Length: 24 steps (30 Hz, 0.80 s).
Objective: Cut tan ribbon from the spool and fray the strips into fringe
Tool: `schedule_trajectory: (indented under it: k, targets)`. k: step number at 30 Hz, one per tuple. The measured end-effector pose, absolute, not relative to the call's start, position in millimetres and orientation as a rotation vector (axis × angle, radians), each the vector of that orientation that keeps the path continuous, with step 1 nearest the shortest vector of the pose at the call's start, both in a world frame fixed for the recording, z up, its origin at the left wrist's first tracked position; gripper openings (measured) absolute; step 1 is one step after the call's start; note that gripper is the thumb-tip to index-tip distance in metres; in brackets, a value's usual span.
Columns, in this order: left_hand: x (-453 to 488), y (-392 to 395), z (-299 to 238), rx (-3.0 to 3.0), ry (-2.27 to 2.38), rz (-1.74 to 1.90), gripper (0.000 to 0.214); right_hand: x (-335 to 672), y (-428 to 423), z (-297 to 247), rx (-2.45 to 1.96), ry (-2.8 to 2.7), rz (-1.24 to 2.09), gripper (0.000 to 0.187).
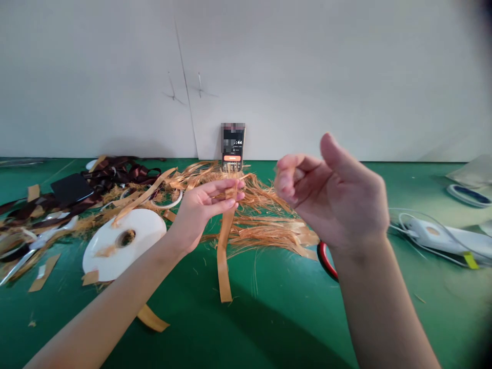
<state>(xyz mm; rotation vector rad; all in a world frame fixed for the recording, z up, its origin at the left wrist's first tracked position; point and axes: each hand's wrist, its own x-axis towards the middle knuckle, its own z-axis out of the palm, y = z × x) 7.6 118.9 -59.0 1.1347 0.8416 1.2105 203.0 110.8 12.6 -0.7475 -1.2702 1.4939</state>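
A strip of tan ribbon hangs from my left hand, its upper end frayed and pinched between thumb and fingers. The lower end reaches down over the green table. My right hand is raised to the right, palm partly showing, fingers curled and thumb standing apart; I see nothing clearly held in it, and its fingertips are slightly blurred. Behind and below the hands lie bundles of frayed tan ribbon with loose threads. Red-handled scissors appear partly behind my right wrist.
A white spool lies left of my left forearm. Farther left are dark brown ribbon, a black flat piece and other scissors. A phone leans on the wall. A white power strip with cables lies right.
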Motion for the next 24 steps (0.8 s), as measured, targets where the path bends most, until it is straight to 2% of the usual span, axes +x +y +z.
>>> schedule_trajectory:
  k: [2, 5, 8, 10, 12, 14, 16, 18, 20, 22, 24]
  targets:
    - [10, 118, -57, 1.195, 0.859, 1.18, 0.035, 202, 108, 11, -0.859, -1.455, 1.688, 0.068]
    - [12, 115, -54, 1.275, 0.904, 1.122, 0.041, 203, 110, -1, -1.297, -1.673, 1.879, 0.084]
    - [13, 113, -52, 1.334, 0.93, 1.066, 0.041, 205, 120, -20, -1.643, -1.581, 1.479, 0.084]
    - [13, 113, -52, 1.354, 0.934, 1.045, 0.04, 203, 126, -28, -1.574, -1.469, 1.219, 0.08]
    - [12, 114, -54, 1.346, 0.935, 1.045, 0.042, 200, 128, -26, -1.322, -1.392, 1.162, 0.079]
    - [10, 116, -56, 1.326, 0.935, 1.051, 0.044, 198, 124, -16, -0.995, -1.359, 1.281, 0.082]
    - [9, 118, -57, 1.307, 0.924, 1.072, 0.043, 198, 118, -3, -0.779, -1.418, 1.536, 0.094]
    - [8, 119, -57, 1.3, 0.901, 1.09, 0.042, 201, 113, 6, -0.799, -1.597, 1.877, 0.102]
    - [7, 119, -56, 1.296, 0.886, 1.1, 0.042, 203, 112, 6, -1.061, -1.771, 2.017, 0.101]
    - [8, 119, -55, 1.294, 0.883, 1.092, 0.043, 202, 114, -2, -1.397, -1.777, 1.823, 0.096]
    - [9, 118, -54, 1.281, 0.892, 1.087, 0.044, 198, 120, -12, -1.542, -1.656, 1.538, 0.092]
